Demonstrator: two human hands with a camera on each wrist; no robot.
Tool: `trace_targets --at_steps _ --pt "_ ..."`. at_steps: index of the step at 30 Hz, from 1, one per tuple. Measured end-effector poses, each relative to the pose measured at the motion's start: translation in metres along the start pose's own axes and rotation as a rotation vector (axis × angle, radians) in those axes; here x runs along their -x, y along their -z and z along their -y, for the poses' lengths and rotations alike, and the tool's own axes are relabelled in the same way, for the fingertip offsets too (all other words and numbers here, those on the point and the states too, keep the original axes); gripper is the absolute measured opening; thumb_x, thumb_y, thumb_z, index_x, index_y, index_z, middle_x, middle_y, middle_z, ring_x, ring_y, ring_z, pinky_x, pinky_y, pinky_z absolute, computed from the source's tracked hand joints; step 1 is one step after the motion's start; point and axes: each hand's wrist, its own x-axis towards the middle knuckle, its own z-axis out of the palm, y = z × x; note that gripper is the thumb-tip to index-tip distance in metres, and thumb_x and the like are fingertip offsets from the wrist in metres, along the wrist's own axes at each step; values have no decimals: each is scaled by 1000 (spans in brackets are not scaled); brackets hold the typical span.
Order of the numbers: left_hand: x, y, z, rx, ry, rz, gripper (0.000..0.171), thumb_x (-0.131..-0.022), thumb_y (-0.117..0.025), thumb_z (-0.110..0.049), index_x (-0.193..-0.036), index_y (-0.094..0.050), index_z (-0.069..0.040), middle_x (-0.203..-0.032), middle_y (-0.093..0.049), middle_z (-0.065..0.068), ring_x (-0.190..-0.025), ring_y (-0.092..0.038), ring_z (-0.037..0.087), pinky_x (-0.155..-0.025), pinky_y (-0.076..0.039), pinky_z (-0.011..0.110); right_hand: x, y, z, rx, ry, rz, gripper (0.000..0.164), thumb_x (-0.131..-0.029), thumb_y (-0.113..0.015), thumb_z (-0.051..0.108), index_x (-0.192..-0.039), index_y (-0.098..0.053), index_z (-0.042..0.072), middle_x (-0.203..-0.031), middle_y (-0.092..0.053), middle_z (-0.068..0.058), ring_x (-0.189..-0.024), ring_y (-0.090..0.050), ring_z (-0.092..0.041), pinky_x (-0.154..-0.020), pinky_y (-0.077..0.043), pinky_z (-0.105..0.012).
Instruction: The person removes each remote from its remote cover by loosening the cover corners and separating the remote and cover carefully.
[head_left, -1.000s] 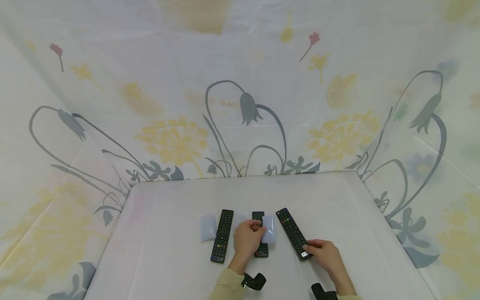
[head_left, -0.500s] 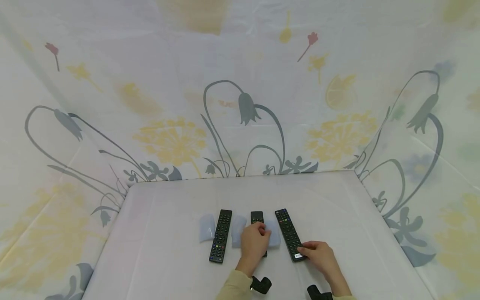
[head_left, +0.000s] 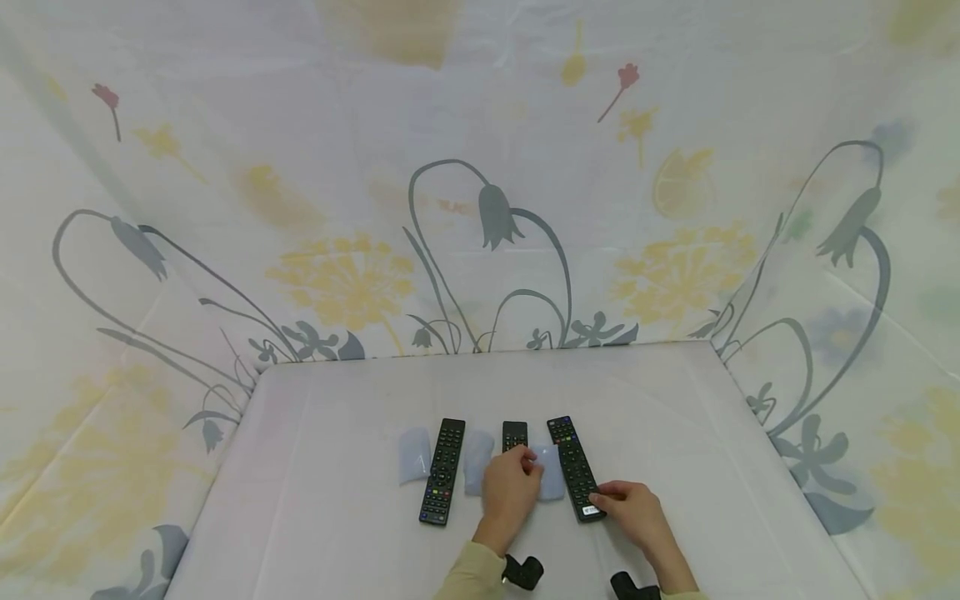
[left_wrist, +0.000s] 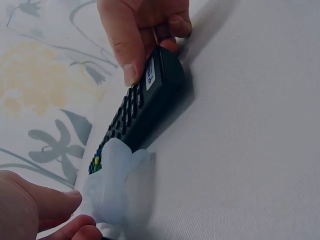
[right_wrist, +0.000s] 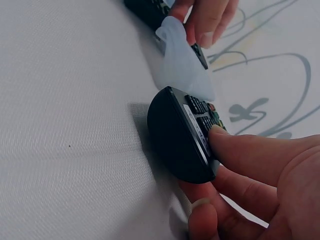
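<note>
My right hand [head_left: 637,517] pinches the near end of a black remote control [head_left: 573,467], thumb on its buttoned top and fingers beneath, as the right wrist view shows. Left of that remote lies a pale bluish-white soft packet [head_left: 551,473], which looks puffed and translucent in the left wrist view. My left hand [head_left: 510,492] is at the packet's left edge with thumb and fingers loosely bent, a gap showing between them. Beneath this hand a second remote control [head_left: 514,433] is mostly hidden. Another pale packet [head_left: 477,462] lies just left of the hand.
Farther left are a third remote control [head_left: 443,471] and a pale packet [head_left: 415,456], side by side. All rest on a white-covered table [head_left: 337,500]. Patterned cloth walls [head_left: 480,283] rise at its back and sides.
My left hand has moved right and lowered the packet from over the middle remote to that remote's right. My right hand has slid its remote leftward, nearer the packet.
</note>
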Motion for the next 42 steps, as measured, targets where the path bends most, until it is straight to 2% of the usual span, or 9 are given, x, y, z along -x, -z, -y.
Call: trace_targets --at_steps 7,15,20,23,27,34,42 --pt "-2 3 2 6 0 6 11 -79 -80 -13 -84 -72 -19 -67 -61 -16 -60 -52 2 -57 -41 25 -1 2 0 25 35 -16 31 -86 -75 21 -104 -72 -4 -99 -72 -15 -97 -66 -34 -83 -50 -51" --pt "-3 8 4 93 -8 -3 8 -81 -79 -10 -84 -74 -16 -66 -59 -15 -57 -49 0 -55 -41 23 1 6 -2 52 49 -18 25 -86 -74 23 -98 -75 0 -97 -73 -13 -98 -65 -35 -83 -49 -53" --pt "-6 17 9 177 -28 -25 9 -82 -78 -9 -84 -74 -15 -68 -62 -14 -57 -50 -2 -54 -43 21 0 9 -6 52 59 -51 22 -86 -72 19 -99 -76 3 -90 -73 -8 -89 -66 -26 -75 -50 -44" --pt "-10 25 11 207 -37 -20 9 -83 -78 -9 -86 -73 -15 -73 -65 -12 -60 -53 -1 -57 -45 22 -1 12 -5 27 51 -76 23 -86 -72 18 -103 -75 1 -84 -72 -5 -80 -62 -20 -67 -47 -36" --pt "-15 35 15 257 -32 -1 8 -85 -77 -9 -90 -74 -14 -79 -68 -9 -65 -56 1 -61 -47 22 -1 14 -2 -40 57 -113 26 -88 -73 16 -109 -73 1 -85 -70 -4 -76 -57 -18 -63 -44 -32" --pt "-21 52 23 399 -34 39 8 -90 -72 -6 -98 -73 -5 -86 -71 -2 -67 -65 7 -62 -52 23 0 19 6 -134 123 -196 29 -90 -72 14 -118 -72 5 -93 -71 -7 -84 -58 -19 -63 -46 -27" --pt "-26 76 32 476 -68 55 9 -92 -71 -7 -100 -73 -4 -88 -72 2 -69 -67 11 -64 -53 24 4 26 10 -207 214 -304 27 -92 -72 9 -118 -72 5 -96 -72 -8 -81 -61 -8 -66 -48 -23"
